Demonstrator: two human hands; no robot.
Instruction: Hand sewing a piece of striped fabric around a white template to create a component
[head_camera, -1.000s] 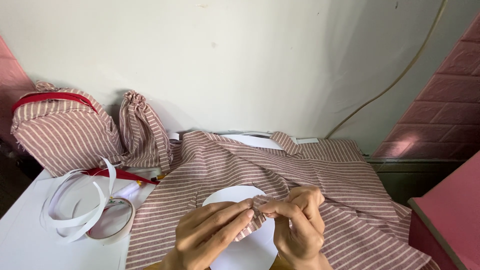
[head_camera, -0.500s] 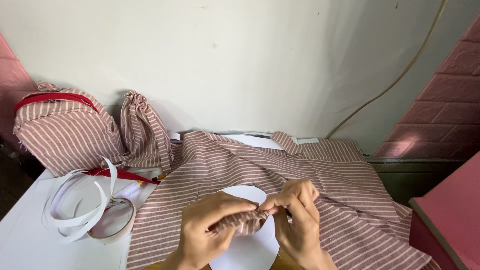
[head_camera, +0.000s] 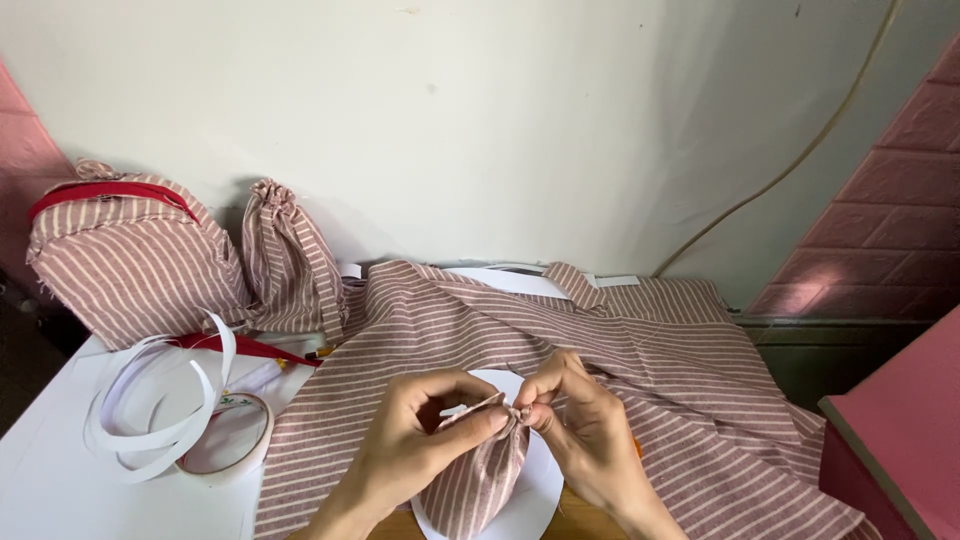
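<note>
Pinching gathered top of small pink-and-white striped fabric pouch (head_camera: 478, 470), left hand (head_camera: 415, 430) and right hand (head_camera: 580, 430) both in closed grip; soft, light, floppy, likely best held at gathers, above white paper circle (head_camera: 540, 490).

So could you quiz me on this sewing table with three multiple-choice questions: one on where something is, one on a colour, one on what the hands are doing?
1. Where is the tape roll?
A. Left of the hands, on the white table
B. On the pink box at right
C. On the wall

2. What colour is the trim on the striped bag?
A. Blue
B. Red
C. Green

3. How do the hands hold the small striped pouch?
A. Flat on it, palms open
B. Fingertips of both pinch its gathered top
C. Neither touches it

Answers: 1 A, the roll lies by the loops of white strip, well left of the left hand. 2 B, a red band runs along the bag's top. 3 B, the left hand and right hand meet at the puckered top, above the white paper disc.
</note>
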